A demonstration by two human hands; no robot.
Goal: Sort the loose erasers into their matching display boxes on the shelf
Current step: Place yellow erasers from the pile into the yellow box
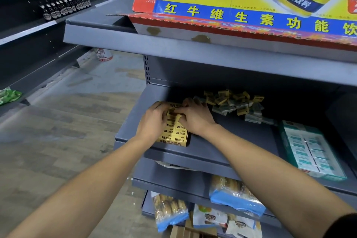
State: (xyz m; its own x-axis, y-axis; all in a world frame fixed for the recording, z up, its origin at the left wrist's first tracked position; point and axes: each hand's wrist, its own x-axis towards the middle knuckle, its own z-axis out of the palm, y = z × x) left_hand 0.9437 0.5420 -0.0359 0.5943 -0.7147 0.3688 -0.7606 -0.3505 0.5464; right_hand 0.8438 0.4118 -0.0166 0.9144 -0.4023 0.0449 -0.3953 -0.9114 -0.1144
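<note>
Both hands meet over the far end of the yellow display box. My left hand curls around the box's left side, fingers bent over its top. My right hand comes in from the right with its fingertips pinched together on the yellow erasers at the far end, though I cannot tell whether it grips one or only presses on them. The box sits at the left of the grey shelf, its long axis running near to far, its printed 2B end facing me at the shelf's near edge. Rows of 2B erasers fill the open top. A loose pile of erasers, yellow and grey-green, lies further back to the right. A teal display box stands well apart at the right, also lengthwise near to far.
</note>
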